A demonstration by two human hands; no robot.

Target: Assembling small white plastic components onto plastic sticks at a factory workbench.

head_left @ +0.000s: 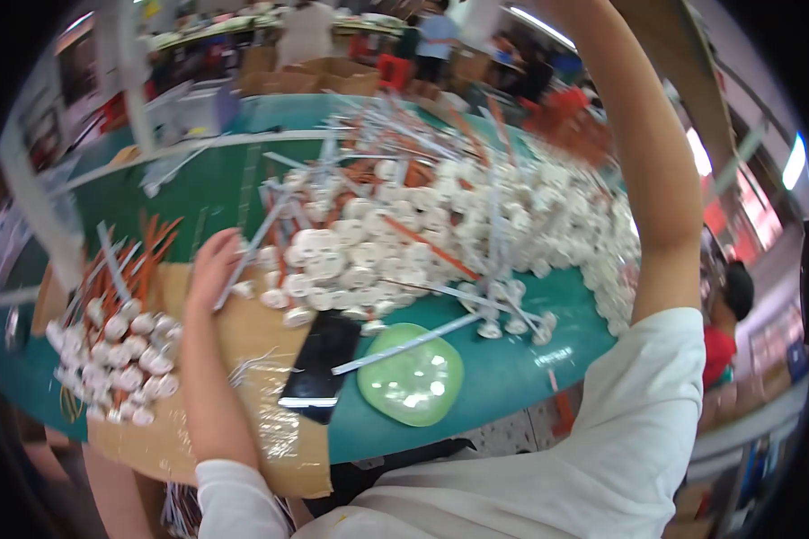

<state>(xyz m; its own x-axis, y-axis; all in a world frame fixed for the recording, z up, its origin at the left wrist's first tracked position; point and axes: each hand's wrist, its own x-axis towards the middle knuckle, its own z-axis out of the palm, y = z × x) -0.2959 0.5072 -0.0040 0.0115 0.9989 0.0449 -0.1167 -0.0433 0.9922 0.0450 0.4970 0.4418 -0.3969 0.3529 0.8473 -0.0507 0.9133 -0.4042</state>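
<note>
My left hand (211, 269) is over the cardboard at the left, its fingers closed along a pale flat strip (259, 235) that slants up to the right. A small white round-headed piece (243, 289) is right beside it. My right arm (643, 135) reaches up past the top edge, so its hand is out of the picture. A large heap of white round-headed pieces (360, 256), mixed with orange and pale strips, spreads across the middle and right of the table. A smaller pile of such pieces (135, 359) with orange strips sits left of my left forearm.
On the green table (503, 377), a dark phone-like slab (319, 364) and a light-green round dish (412, 382) are near me; another pale strip (404, 343) crosses the dish. Brown cardboard (279, 449) covers the front left edge. A blurred orange mass (571, 126) is at back right. People stand farther back.
</note>
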